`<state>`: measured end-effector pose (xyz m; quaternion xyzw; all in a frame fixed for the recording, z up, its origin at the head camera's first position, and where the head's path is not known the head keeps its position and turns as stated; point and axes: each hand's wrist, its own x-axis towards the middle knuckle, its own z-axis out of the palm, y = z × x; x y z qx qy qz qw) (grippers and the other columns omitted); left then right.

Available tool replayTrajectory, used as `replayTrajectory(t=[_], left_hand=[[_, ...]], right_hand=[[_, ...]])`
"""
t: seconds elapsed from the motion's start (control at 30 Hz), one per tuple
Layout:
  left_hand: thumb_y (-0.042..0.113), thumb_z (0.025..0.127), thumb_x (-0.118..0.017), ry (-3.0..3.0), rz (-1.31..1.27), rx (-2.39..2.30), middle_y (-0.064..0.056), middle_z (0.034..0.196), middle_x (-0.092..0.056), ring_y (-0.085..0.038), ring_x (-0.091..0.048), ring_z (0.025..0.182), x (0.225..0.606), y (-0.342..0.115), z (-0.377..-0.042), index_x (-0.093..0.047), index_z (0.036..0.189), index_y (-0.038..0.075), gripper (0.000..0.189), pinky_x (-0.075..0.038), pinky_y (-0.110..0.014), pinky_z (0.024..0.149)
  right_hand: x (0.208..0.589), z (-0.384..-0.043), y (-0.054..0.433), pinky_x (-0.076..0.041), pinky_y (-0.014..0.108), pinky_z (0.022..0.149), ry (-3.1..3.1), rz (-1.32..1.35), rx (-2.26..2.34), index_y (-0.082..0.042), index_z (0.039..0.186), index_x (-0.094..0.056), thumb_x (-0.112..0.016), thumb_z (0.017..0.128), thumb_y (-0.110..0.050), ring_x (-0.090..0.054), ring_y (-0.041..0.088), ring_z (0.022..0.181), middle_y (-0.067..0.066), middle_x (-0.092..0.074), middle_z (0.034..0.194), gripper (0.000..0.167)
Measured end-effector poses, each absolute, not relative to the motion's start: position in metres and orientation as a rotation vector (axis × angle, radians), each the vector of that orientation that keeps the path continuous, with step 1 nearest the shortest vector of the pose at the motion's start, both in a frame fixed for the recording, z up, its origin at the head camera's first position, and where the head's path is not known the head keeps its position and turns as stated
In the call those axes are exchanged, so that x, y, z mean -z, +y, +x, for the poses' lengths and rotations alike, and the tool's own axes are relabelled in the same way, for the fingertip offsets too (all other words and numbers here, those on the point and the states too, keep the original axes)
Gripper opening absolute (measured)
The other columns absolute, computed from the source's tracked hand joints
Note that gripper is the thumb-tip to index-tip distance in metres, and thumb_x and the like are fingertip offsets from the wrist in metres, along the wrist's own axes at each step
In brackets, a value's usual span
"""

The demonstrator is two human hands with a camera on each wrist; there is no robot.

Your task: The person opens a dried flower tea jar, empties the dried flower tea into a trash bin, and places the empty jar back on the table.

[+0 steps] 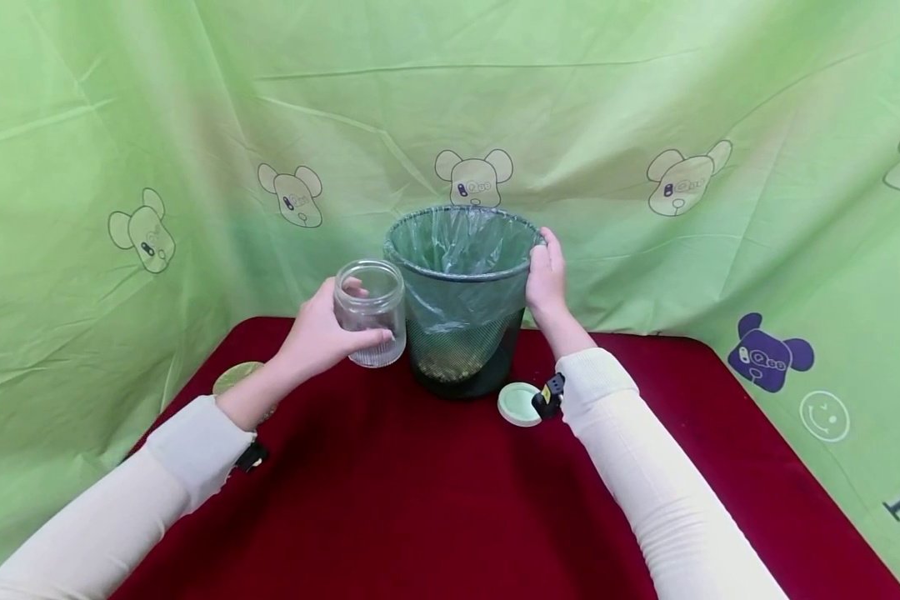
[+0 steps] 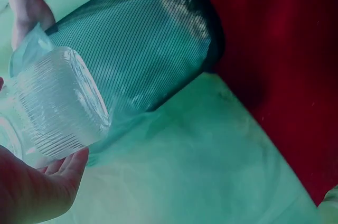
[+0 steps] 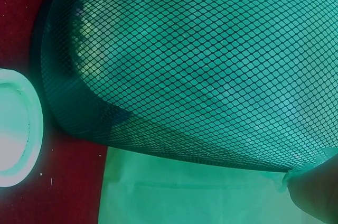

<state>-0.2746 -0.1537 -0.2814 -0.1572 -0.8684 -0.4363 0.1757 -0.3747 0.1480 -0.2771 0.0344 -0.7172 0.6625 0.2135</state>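
My left hand [image 1: 317,332] grips a clear ribbed glass jar [image 1: 375,329], upright and without a lid, beside the left wall of a dark mesh wastebasket [image 1: 487,358]. Through the glass no contents show. In the left wrist view the jar [image 2: 63,108] lies across the palm side, with the basket [image 2: 132,44] behind it. My right hand [image 1: 546,271] holds the basket's rim on the right, fingers over the edge. A clear plastic bag [image 1: 457,237] lines the basket and folds over its rim. Yellowish bits [image 1: 453,367] show through the mesh near the bottom.
A pale green round lid [image 1: 520,404] lies on the red tablecloth [image 1: 420,500], right of the basket's base. Behind my left forearm is a partly hidden round yellowish thing [image 1: 238,377]. A green printed curtain [image 1: 375,100] hangs behind the table.
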Motion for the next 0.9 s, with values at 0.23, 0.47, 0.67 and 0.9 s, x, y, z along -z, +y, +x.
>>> replayTrajectory(t=[0.23, 0.47, 0.67, 0.9], left_hand=[[0.033, 0.066, -0.09, -2.522, -0.482, 1.248, -0.008, 0.117, -0.061, -0.025, -0.058, 0.105, 0.303, -0.147, -0.27, -0.05, 0.123, 0.005, 0.075, -0.048, -0.043, 0.085], [0.031, 0.066, -0.091, -2.534, -0.539, 1.297, -0.01, 0.117, -0.063, -0.025, -0.061, 0.106, 0.329, -0.136, -0.261, -0.053, 0.123, 0.005, 0.073, -0.049, -0.044, 0.088], [0.03, 0.063, -0.092, -2.572, -0.525, 1.312, -0.008, 0.116, -0.063, -0.023, -0.06, 0.105, 0.347, -0.126, -0.256, -0.053, 0.121, 0.006, 0.074, -0.049, -0.042, 0.087], [0.029, 0.064, -0.091, -2.598, -0.532, 1.333, -0.008, 0.116, -0.063, -0.023, -0.061, 0.104, 0.364, -0.118, -0.253, -0.053, 0.121, 0.002, 0.074, -0.049, -0.041, 0.087]], right_hand=[[0.278, -0.376, 0.15, -0.018, 0.027, 0.112, -1.997, 0.08, -1.835, -0.008, 0.152, -0.028, -0.03, 0.096, -0.017, -0.025, 0.016, 0.14, 0.008, -0.028, 0.156, 0.057], [0.277, -0.375, 0.148, -0.016, 0.027, 0.113, -2.008, 0.093, -1.847, -0.008, 0.153, -0.028, -0.031, 0.095, -0.017, -0.022, 0.015, 0.141, 0.005, -0.026, 0.157, 0.058], [0.279, -0.376, 0.148, -0.017, 0.027, 0.113, -2.003, 0.094, -1.855, -0.008, 0.153, -0.027, -0.03, 0.095, -0.017, -0.022, 0.014, 0.141, 0.005, -0.026, 0.157, 0.058], [0.277, -0.375, 0.149, -0.017, 0.027, 0.113, -2.006, 0.093, -1.831, -0.008, 0.152, -0.028, -0.031, 0.095, -0.017, -0.023, 0.016, 0.141, 0.007, -0.028, 0.156, 0.058]])
